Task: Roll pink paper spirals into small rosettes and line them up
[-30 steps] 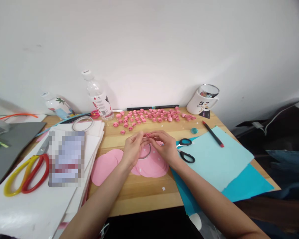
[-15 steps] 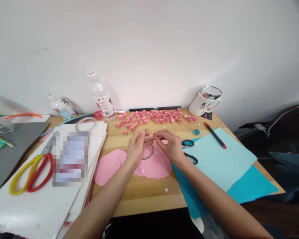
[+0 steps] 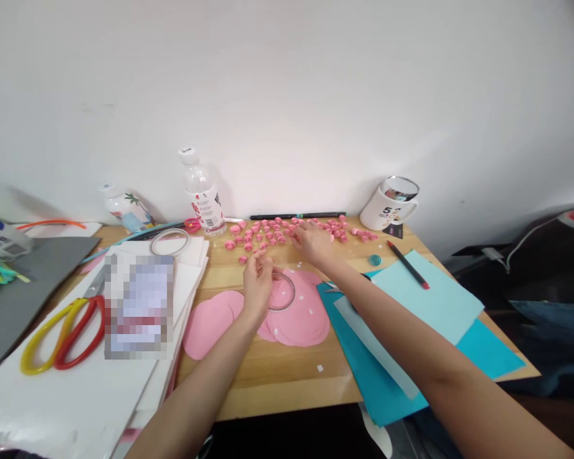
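Small rolled pink paper coils [image 3: 268,233] lie in a loose cluster along the back of the wooden table. My right hand [image 3: 314,242] reaches down into them, fingertips pinched at a pink coil; the fingers partly cover it. Nearer to me, my left hand [image 3: 258,280] hovers with loosely bent fingers and nothing visible in it. Beside that hand, a thin ring-shaped tape roll [image 3: 293,299] rests over pink paper circles [image 3: 306,328]. Small white squares dot these circles. More pink circles [image 3: 210,325] lie to the left.
Yellow-and-red scissors [image 3: 62,341] rest on white sheets [image 3: 43,408] at left. A water bottle [image 3: 205,204] and a mug [image 3: 387,207] stand by the wall. Blue paper [image 3: 363,376], light-blue sheets [image 3: 440,306] and a marker [image 3: 409,264] are at right, with dark-handled scissors partly under my right forearm.
My hands were together above the pink circles. The right has moved forward to the coils; the left has drawn slightly left and its fingers are more bent. The view has shifted slightly.
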{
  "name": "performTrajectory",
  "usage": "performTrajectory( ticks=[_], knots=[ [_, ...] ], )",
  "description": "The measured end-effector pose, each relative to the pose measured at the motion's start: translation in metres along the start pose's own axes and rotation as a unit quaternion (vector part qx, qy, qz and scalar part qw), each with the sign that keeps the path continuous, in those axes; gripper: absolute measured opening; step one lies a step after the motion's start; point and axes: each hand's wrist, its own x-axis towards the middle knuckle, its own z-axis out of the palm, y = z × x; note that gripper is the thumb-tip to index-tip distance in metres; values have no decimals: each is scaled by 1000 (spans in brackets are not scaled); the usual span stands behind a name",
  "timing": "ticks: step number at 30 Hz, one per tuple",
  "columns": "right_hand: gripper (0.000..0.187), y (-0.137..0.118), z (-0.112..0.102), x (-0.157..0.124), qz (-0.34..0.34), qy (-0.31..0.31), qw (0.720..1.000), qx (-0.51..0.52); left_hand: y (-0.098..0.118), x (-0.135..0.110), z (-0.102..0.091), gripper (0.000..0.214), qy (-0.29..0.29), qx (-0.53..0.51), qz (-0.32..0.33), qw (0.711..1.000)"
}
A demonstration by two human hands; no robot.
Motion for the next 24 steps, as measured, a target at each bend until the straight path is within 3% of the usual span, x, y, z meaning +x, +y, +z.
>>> performTrajectory(
  ticks=[8,15,24],
  knots=[
    [17,4,14,3,-32,-4,999,11,-4,2,0,25,0,-3,5,1000],
    [16,12,-2,-6,-18,51,998,27,-1,2,0,25,0,20,9,1000],
    [15,26,-25,-63,20,56,980,189,-3,5,-7,38,-32,99,90,990]
  ],
)
